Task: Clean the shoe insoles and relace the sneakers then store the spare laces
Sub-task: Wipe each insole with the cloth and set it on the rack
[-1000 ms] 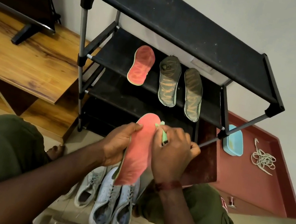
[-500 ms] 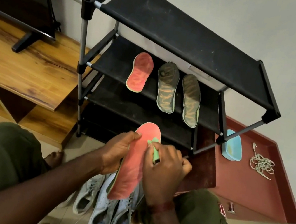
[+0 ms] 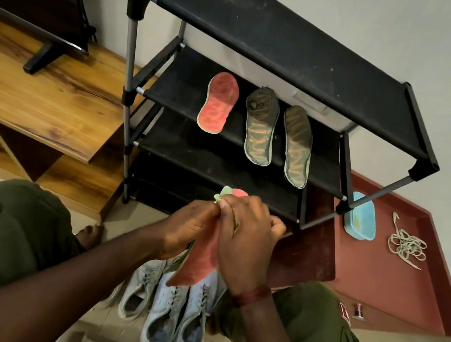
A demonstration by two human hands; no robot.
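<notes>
Cloth (image 3: 223, 193) higher; insole (image 3: 201, 258) between hands (image 3: 189, 230) (image 3: 245, 242)

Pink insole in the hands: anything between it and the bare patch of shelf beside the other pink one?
Nothing visible. The held pink insole, in the left hand with the right hand holding a green cleaning tool to it, is before the open front of the rack; the shelf is bare left of the other pink insole.

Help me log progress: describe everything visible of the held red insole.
The red insole is thin, coral-red with a pale green rim. It stands nearly upright over the sneakers, toe up. The left hand grips its left edge; the right hand presses a pale green cleaning tool at the toe, hiding its middle.
</notes>
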